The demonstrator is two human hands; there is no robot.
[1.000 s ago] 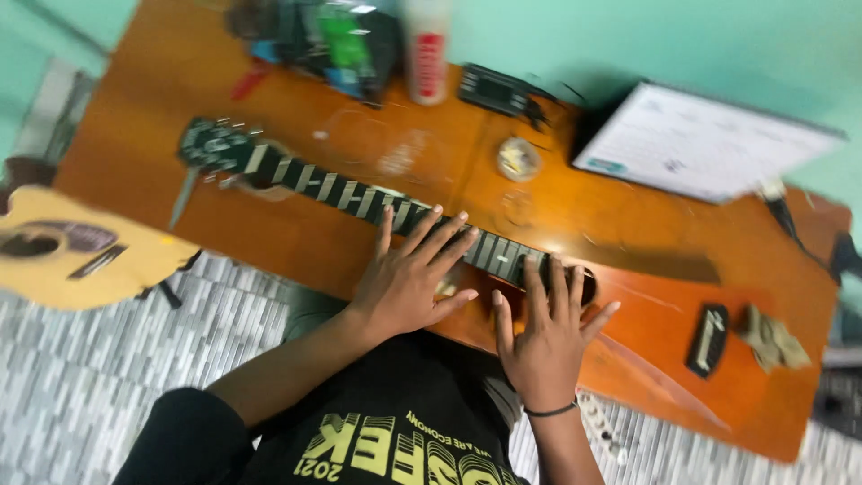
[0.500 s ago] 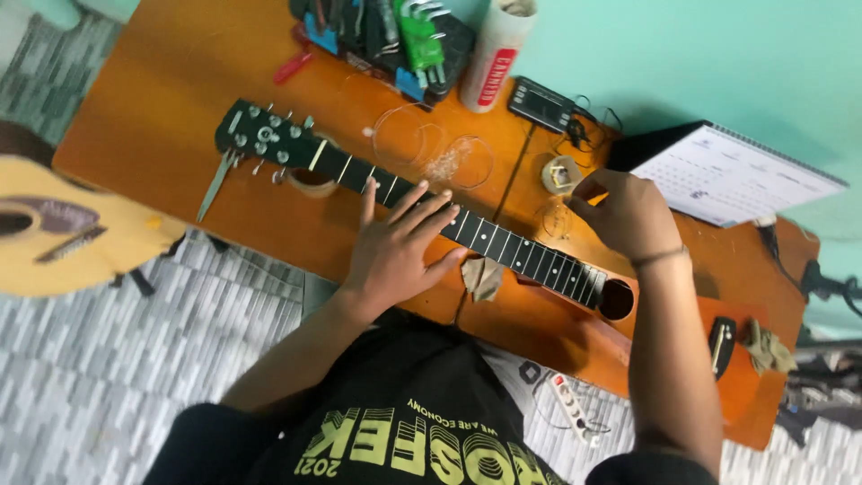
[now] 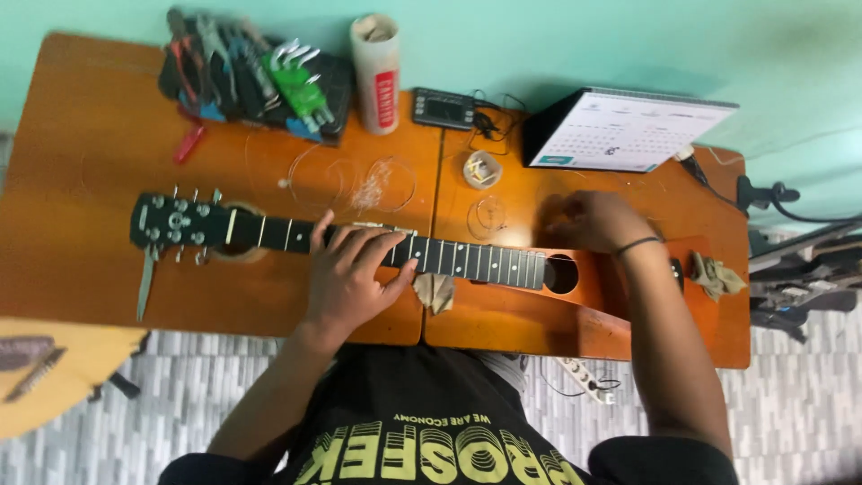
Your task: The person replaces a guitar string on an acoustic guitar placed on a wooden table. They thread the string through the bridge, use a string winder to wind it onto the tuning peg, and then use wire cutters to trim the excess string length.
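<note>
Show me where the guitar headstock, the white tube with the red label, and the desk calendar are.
guitar headstock (image 3: 175, 222), head view, on the middle of the black face among the tuners.
white tube (image 3: 378, 76), head view, on its side wall at the red label.
desk calendar (image 3: 628, 132), head view, on the white page.

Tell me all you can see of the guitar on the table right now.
The guitar lies flat along the orange wooden table, headstock toward the picture's left. The headstock is black with silver tuners; the dark fretboard has pale frets and dot inlays. The body looks orange-brown, with a round sound hole. The left hand rests across the neck. The blurred right hand is at the body's far edge; contact is unclear. A crumpled cloth lies against the neck.
</note>
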